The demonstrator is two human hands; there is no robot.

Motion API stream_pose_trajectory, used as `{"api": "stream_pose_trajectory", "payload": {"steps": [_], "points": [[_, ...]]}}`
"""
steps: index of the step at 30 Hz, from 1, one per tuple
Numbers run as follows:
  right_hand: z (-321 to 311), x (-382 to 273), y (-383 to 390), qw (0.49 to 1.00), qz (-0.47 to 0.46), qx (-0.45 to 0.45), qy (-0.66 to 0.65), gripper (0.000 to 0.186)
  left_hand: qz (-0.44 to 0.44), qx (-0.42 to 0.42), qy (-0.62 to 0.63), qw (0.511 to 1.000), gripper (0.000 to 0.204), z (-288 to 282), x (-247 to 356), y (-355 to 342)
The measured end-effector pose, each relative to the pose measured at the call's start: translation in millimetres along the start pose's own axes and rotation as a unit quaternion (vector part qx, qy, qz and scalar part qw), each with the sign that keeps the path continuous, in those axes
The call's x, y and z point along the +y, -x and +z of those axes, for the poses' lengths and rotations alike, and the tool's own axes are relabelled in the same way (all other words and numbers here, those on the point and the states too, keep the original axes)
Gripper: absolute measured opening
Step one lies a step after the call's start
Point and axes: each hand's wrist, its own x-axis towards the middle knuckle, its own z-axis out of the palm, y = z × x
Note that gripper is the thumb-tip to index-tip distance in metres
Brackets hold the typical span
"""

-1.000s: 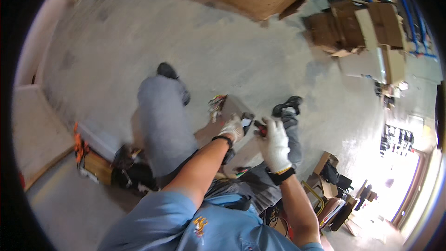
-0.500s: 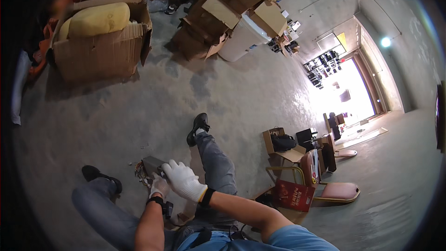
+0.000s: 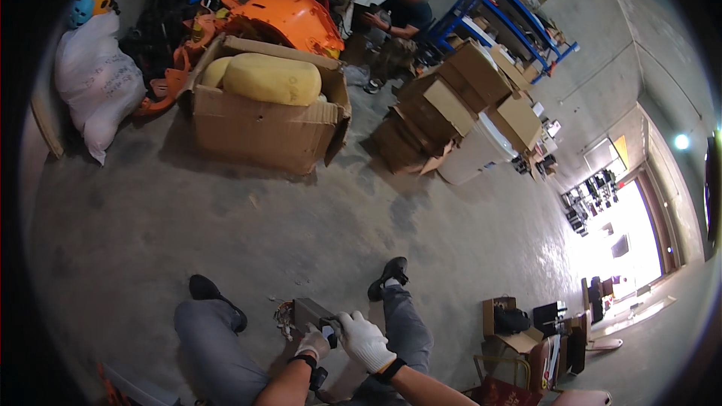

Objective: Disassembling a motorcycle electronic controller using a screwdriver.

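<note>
A grey metal box with a bundle of coloured wires, which looks like a computer power supply (image 3: 310, 311), sits between my knees above the floor. My left hand (image 3: 313, 343), in a whitish glove, grips its near end, with the fingers partly hidden. Beside it, my right hand (image 3: 366, 341), in a white knit glove, is closed at the box's right side. A small dark part shows between the two hands; I cannot make out what it is or whether the right fingers hold it. The wires (image 3: 283, 319) hang out at the box's left.
A cardboard box (image 3: 256, 131) with yellow padded pieces stands ahead, orange plastic shells (image 3: 289, 16) behind it. Opened cartons and a white tub (image 3: 474, 156) stand right of it. A person (image 3: 406, 15) crouches by a blue rack (image 3: 496, 7). Chairs (image 3: 545, 365) stand at the lower right.
My view has tilted up and turned left, bringing the crouching person and a white sack into sight. My hands stay at the grey box; its dark end now shows between them.
</note>
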Motion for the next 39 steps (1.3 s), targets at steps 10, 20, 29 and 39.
{"api": "stream_pose_trajectory", "payload": {"steps": [10,20,29,39], "points": [[-1,-15,5,0.985,-0.095,0.134,0.044,0.04,-0.016,-0.001,-0.01,1.0,0.084,-28,3,24],[7,-14,12,0.994,-0.083,0.051,0.055,0.035,0.015,0.022,-0.136,0.99,0.084,85,-90,-115],[-2,-8,2,0.993,-0.043,0.109,-0.006,0.06,0.028,0.088,0.099,0.991,0.075,-30,3,32],[3,-1,-2,0.984,-0.117,0.131,-0.02,0.028,-0.054,0.013,0.053,0.997,0.088,-24,4,16]]}}
